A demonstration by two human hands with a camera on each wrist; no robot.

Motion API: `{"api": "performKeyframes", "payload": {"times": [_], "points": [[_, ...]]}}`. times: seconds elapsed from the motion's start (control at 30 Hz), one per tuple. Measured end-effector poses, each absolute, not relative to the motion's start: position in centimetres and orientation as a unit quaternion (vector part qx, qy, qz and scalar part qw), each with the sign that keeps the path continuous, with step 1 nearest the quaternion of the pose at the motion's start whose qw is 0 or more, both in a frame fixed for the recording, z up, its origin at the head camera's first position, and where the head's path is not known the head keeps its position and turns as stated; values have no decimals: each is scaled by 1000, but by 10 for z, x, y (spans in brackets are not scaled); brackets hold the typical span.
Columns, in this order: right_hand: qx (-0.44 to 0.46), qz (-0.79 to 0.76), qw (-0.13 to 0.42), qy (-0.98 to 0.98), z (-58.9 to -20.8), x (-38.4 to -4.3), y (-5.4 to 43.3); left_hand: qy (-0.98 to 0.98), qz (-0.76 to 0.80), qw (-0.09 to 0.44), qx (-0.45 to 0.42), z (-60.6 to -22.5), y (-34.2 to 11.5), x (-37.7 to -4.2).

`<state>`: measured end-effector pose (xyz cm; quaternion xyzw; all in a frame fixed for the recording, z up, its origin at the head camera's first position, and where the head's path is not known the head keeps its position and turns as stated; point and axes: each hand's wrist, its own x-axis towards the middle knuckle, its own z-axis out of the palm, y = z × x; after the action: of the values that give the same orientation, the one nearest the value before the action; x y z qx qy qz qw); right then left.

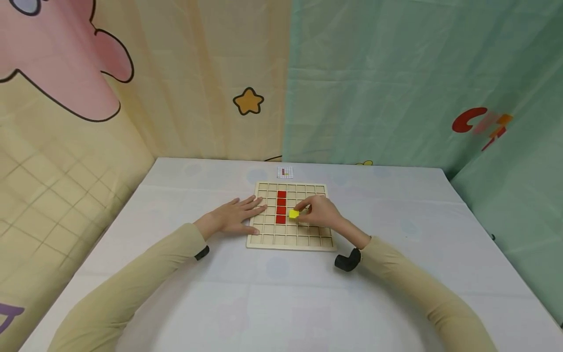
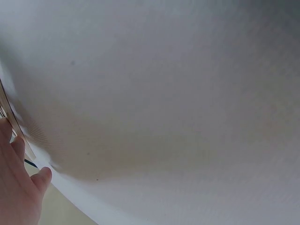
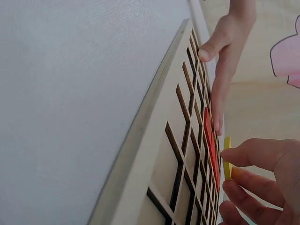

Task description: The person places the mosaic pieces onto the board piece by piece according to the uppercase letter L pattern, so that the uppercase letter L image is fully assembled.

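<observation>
A wooden grid board [image 1: 290,248] lies on the table, its square cells edged by raised strips. Several red square tiles [image 1: 281,202] form one column in it, left of the middle. My right hand [image 1: 321,212] pinches a yellow square tile [image 1: 293,213] between thumb and fingers, just right of the lower red tiles. In the right wrist view the yellow tile [image 3: 228,158] is held on edge above the board. My left hand [image 1: 233,217] lies with fingers spread, its fingertips on the board's left edge. The left wrist view catches only part of that hand [image 2: 21,187].
Behind the board lies a small printed card [image 1: 285,172] with a grid pattern. A white cloth covers the table [image 1: 281,303]. Patterned curtains [image 1: 374,83] hang beyond its far edge and along the sides. Each wrist carries a black band piece [image 1: 348,260].
</observation>
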<state>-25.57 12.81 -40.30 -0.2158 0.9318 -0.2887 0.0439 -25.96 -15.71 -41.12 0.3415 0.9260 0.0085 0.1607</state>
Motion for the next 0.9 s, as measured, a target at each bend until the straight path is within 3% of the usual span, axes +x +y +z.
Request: {"api": "performKeyframes", "payload": {"times": [0.9], "points": [[-241,-276,71,928,-411,-254,125,925,6,163,344,-410,-157,-260]]}}
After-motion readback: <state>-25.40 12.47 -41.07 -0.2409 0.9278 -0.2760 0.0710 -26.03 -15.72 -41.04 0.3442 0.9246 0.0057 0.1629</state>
